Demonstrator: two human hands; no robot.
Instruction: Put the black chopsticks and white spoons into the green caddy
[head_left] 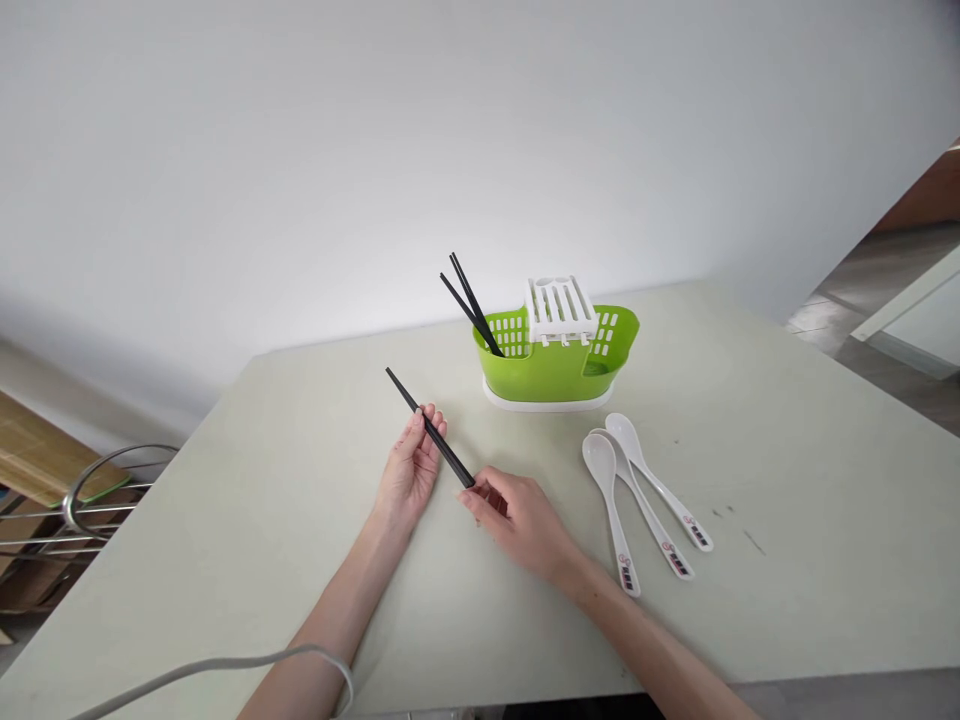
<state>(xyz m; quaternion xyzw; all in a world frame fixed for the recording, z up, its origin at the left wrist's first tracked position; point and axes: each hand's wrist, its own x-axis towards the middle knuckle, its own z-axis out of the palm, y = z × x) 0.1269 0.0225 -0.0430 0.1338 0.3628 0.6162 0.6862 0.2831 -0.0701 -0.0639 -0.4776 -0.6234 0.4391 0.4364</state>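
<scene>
Through the head camera I have the left hand and right hand above the left-to-middle part of the table, joined by the black chopsticks. My left grasps them about midway, thumb on top and palm turned up; my right pinches the thick end between thumb and fingers, its back facing me. They slant, thin ends toward the far left corner, thick ends toward the near edge; they lie so close together that I cannot count them. Just inside the far edge, right of its middle, the green basket stands upright on its white base, with a slatted white rack across its top. Other chopsticks lean out of its left end toward the far left corner. Between the basket and the near edge, toward the right, lie three white spoons, bowls toward the far edge. A grey cable crosses before my left forearm near the table's near edge.
</scene>
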